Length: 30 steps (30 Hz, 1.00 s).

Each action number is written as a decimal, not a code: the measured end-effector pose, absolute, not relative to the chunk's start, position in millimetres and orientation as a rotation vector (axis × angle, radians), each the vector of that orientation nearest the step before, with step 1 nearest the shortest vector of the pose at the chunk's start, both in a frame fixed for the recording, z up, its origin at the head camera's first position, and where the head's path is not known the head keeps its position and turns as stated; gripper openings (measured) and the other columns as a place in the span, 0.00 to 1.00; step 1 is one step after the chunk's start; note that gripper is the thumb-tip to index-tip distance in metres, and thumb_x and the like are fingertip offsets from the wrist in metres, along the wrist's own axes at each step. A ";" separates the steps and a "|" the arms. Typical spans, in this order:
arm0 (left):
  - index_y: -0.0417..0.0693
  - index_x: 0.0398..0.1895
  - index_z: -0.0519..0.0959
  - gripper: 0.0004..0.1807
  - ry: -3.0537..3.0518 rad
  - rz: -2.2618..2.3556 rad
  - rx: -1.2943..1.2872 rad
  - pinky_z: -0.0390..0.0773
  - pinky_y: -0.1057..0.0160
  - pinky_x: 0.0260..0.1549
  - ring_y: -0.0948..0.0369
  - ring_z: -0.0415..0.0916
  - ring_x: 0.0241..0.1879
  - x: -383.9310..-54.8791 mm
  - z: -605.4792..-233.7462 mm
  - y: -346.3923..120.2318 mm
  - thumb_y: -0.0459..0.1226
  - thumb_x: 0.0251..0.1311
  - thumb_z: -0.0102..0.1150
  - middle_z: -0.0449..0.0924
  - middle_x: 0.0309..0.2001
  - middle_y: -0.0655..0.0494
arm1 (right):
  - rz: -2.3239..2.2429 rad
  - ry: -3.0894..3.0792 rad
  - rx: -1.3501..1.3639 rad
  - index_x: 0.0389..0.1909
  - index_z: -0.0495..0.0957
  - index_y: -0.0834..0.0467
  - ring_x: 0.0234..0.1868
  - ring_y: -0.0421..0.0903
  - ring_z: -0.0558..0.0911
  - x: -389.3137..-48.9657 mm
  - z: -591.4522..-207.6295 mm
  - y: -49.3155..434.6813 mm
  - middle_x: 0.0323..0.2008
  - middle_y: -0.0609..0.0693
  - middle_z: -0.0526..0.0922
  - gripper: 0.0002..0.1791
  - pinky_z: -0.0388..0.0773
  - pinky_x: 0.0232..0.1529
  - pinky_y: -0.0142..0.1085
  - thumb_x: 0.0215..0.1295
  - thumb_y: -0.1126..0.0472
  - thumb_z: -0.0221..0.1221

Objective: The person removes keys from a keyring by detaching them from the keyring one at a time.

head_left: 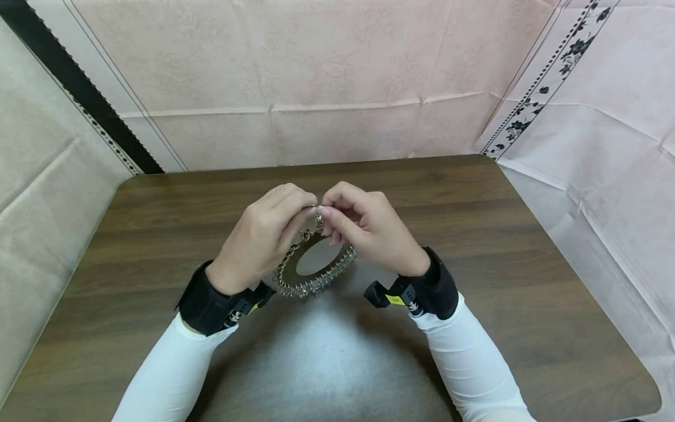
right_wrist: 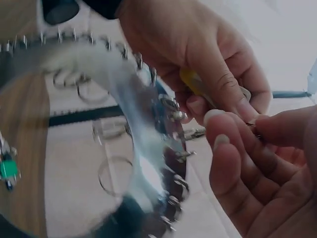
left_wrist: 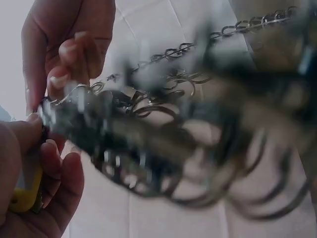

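A round metal key holder (head_left: 289,272), a wide shiny band (right_wrist: 141,124) with many small clasps and key rings (right_wrist: 115,174) along its edge, hangs tilted below both hands. My left hand (head_left: 266,228) holds a yellow-edged key tag (left_wrist: 25,198), mostly covered by the fingers. Thumb and fingers of my right hand (head_left: 366,225) pinch a small dark metal ring (right_wrist: 255,130) where the fingertips of both hands meet. Clasps (head_left: 319,223) run from the fingertips down to the band. In the left wrist view the nearest key rings (left_wrist: 267,198) are blurred.
A brown wood-grain table (head_left: 527,305) lies under the hands. Pale patterned cloth (head_left: 316,70) hangs behind it and at both sides. Each wrist wears a black strap (head_left: 440,284) with a small camera. A small green piece (right_wrist: 9,168) shows at the right wrist view's left edge.
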<state>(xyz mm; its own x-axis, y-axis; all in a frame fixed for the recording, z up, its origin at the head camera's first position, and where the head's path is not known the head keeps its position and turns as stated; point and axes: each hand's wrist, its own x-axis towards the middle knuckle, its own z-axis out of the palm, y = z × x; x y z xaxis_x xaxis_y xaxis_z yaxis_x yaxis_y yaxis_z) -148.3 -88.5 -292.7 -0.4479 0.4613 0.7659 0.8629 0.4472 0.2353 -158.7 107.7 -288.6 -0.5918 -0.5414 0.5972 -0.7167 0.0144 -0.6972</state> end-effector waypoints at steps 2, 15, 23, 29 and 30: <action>0.41 0.39 0.76 0.05 -2.092 -0.803 -1.108 0.72 0.67 0.36 0.63 0.69 0.36 -147.8 -292.1 -89.6 0.32 0.66 0.52 0.76 0.34 0.55 | 1.570 -2.147 1.337 0.36 0.72 0.65 0.21 0.42 0.78 -157.9 -288.7 107.2 0.23 0.53 0.79 0.06 0.78 0.22 0.37 0.70 0.64 0.52; 0.46 0.37 0.79 0.06 -2.124 -0.835 -1.027 0.67 0.60 0.36 0.64 0.71 0.35 -148.3 -294.2 -91.9 0.36 0.67 0.53 0.78 0.33 0.59 | 1.857 -2.175 1.382 0.37 0.70 0.67 0.18 0.48 0.75 -162.8 -291.0 106.4 0.23 0.55 0.76 0.06 0.76 0.19 0.41 0.71 0.66 0.49; 0.50 0.35 0.82 0.07 -2.098 -0.927 -0.966 0.66 0.59 0.39 0.68 0.72 0.37 -150.7 -291.8 -95.8 0.40 0.66 0.56 0.82 0.34 0.63 | 1.963 -2.054 1.348 0.38 0.69 0.69 0.19 0.48 0.78 -164.6 -296.3 101.4 0.23 0.57 0.78 0.07 0.77 0.20 0.45 0.72 0.66 0.49; 0.49 0.36 0.84 0.06 -2.067 -1.062 -0.982 0.68 0.58 0.41 0.68 0.76 0.38 -153.2 -290.7 -96.4 0.38 0.63 0.58 0.84 0.34 0.62 | 1.989 -2.013 1.304 0.38 0.69 0.68 0.19 0.53 0.78 -163.8 -297.2 101.3 0.23 0.63 0.78 0.05 0.77 0.21 0.44 0.71 0.68 0.48; 0.49 0.36 0.84 0.06 -2.064 -1.081 -0.984 0.68 0.59 0.40 0.68 0.76 0.38 -153.5 -290.6 -96.3 0.38 0.63 0.58 0.84 0.34 0.62 | 1.995 -2.002 1.298 0.38 0.68 0.68 0.19 0.54 0.78 -163.7 -297.0 101.5 0.23 0.63 0.78 0.05 0.77 0.21 0.44 0.71 0.68 0.48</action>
